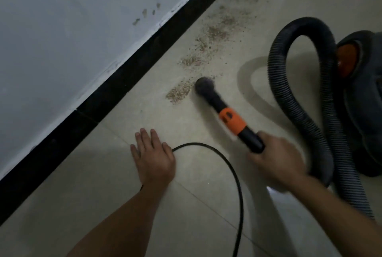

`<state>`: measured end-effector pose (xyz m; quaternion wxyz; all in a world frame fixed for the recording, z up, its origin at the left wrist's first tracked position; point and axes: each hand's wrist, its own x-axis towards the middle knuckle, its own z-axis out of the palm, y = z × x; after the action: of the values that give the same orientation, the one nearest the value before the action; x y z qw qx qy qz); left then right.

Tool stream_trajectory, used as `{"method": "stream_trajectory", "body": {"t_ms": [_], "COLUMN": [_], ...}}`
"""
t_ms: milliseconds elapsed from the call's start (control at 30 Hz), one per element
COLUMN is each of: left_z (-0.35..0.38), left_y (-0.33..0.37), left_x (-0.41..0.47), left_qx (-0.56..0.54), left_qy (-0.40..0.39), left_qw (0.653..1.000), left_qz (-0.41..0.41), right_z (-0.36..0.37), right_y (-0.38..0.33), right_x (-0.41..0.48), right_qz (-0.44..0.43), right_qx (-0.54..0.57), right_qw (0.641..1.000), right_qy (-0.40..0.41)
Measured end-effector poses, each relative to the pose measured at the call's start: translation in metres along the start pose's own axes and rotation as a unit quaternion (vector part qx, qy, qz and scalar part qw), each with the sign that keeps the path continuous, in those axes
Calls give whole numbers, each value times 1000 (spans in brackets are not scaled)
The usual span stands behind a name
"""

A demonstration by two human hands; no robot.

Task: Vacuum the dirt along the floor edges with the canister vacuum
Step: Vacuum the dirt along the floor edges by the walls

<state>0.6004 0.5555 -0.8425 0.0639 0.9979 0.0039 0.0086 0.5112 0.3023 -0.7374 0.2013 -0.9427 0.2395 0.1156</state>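
The wand (229,116) looks like rigid, light plastic, easy to steer with 1 hand. The best hold is probably where it is held now, on the black tube behind the orange collar. That leaves the soft round brush head (204,86) free to sit on the floor (103,194). The right hand (275,166) is wrapped firmly around that tube, fingers curled. The left hand (153,157) lies flat on the floor with its fingers straight and spread, holding nothing and apparently bracing the body.

The ribbed hose (278,83) is flexible and likely springy. It arches in a tall loop and may tug back on the wand as the reach grows. The canister vacuum (363,95) stands at the right, dark grey with an orange panel. It is probably the heavy part, better dragged by its hose than lifted. A thin black cord (240,194) curves across the floor just beside the left hand and could snag.

The brush head rests just beside the nearest brown patch of dirt (178,92). More gritty patches run away along the floor, near the black baseboard (144,60) but not touching it, so most of the strip is not yet cleaned.
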Motion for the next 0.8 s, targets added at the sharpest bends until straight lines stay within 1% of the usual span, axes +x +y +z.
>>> {"method": "stream_trajectory", "body": {"t_ms": [67, 133, 200, 267, 367, 400, 467, 567, 733, 800], "left_z": [1, 2, 1, -1, -3, -3, -4, -4, -3, -3], "left_y": [0, -2, -4, -4, -2, -1, 1, 0, -3, -2], "left_x": [1, 1, 0, 1, 3, 3, 4, 4, 3, 4], "left_qx": [-5, -5, -1, 3, 2, 2, -2, 7, 13, 10], "left_qy": [10, 10, 0, -8, -22, -27, -34, -44, -50, -51], "left_qw": [1000, 1000, 1000, 1000, 1000, 1000, 999, 999, 999, 999], "left_qz": [2, 3, 6, 5, -2, -4, -8, -5, -4, -6], "right_z": [-9, -12, -10, -6, 2, 2, -1, -6, 3, 1], "right_y": [-1, -5, -8, -12, -24, -27, -31, -33, -44, -51], "right_x": [31, 45, 38, 14, -16, -16, -7, 12, 12, 19], "right_qz": [24, 30, 26, -3, -75, -88, -72, -32, -59, -58], "right_qx": [40, 69, 66, 34, -27, -32, -25, 15, -10, 8], "right_qw": [998, 996, 997, 999, 993, 991, 994, 999, 997, 998], "right_qy": [41, 43, 35, 1, -90, -99, -78, -17, -43, -31]}}
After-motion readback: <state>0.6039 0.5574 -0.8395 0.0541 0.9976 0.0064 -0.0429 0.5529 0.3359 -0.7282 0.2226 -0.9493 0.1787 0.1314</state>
